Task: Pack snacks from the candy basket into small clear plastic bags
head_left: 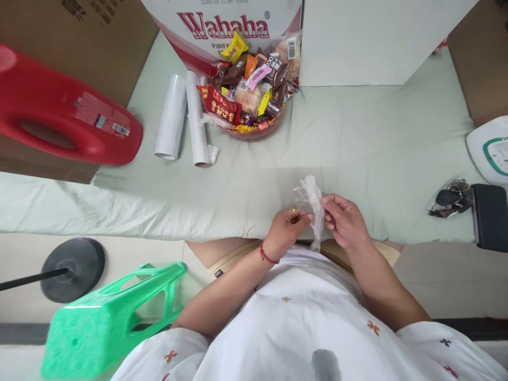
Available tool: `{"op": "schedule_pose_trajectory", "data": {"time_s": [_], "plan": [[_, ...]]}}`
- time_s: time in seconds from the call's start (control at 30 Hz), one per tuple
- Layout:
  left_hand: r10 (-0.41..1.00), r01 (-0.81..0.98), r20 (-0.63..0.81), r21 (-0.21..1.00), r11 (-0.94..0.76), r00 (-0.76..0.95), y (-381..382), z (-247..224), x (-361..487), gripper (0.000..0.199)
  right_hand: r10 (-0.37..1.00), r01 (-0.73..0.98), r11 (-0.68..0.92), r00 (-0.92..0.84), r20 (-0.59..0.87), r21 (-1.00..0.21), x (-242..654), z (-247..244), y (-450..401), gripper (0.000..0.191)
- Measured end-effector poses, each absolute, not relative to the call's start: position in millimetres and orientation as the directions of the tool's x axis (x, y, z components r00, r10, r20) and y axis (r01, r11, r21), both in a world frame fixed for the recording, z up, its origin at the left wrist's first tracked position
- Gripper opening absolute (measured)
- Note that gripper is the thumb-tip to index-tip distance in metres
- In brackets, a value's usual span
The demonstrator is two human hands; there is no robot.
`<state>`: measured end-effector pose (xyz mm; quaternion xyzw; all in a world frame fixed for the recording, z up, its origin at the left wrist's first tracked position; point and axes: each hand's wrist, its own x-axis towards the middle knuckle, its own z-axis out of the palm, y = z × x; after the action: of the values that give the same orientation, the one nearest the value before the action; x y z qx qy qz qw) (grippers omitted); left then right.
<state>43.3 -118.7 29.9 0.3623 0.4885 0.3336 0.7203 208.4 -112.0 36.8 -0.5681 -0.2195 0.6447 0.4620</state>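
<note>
Between my two hands, near the front edge of the cloth-covered surface, is a crumpled strip of clear plastic film (pixel 316 214). My left hand (pixel 289 228), with a ring and a red string at the wrist, pinches the film from its left side. From the right, my right hand (pixel 344 219) pinches the same film between thumb and fingers. Its upper end bunches above my fingertips, and its lower end hangs toward my lap. Further back stands a bowl (pixel 257 131) heaped with wrapped snacks (pixel 248 92).
Left of the bowl lie two white rolls (pixel 172 119). A red jug (pixel 71 114) is at the far left. Keys (pixel 450 198), a black phone (pixel 490 217) and a white jug (pixel 492 151) sit at right. A Wahaha box (pixel 234 24) stands behind; a green stool (pixel 99 323) is on the floor.
</note>
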Motion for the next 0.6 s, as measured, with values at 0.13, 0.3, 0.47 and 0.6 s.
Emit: {"op": "schedule_pose_trajectory", "data": {"time_s": [0.13, 0.3, 0.47, 0.6], "plan": [[0.757, -0.233, -0.515, 0.742, 0.628, 0.402, -117.0, 32.1, 40.8, 0.043, 0.874, -0.299, -0.430, 0.097, -0.476, -0.852, 216.7, 34.3, -111.4, 0.042], [0.813, -0.244, -0.523, 0.779, 0.577, 0.255, -117.4, 33.6, 44.0, 0.044, 0.879, -0.152, -0.476, -0.042, -0.475, -0.866, 217.4, 35.5, -125.6, 0.057], [0.810, -0.231, -0.514, 0.783, 0.578, 0.283, -112.3, 33.2, 36.4, 0.047, 0.843, -0.070, -0.535, -0.110, -0.526, -0.842, 222.9, 37.9, -133.6, 0.049], [0.758, -0.276, -0.547, 0.714, 0.644, 0.354, -104.7, 32.3, 22.3, 0.049, 0.831, -0.171, -0.556, -0.071, -0.552, -0.814, 234.3, 42.3, -127.9, 0.049]]}}
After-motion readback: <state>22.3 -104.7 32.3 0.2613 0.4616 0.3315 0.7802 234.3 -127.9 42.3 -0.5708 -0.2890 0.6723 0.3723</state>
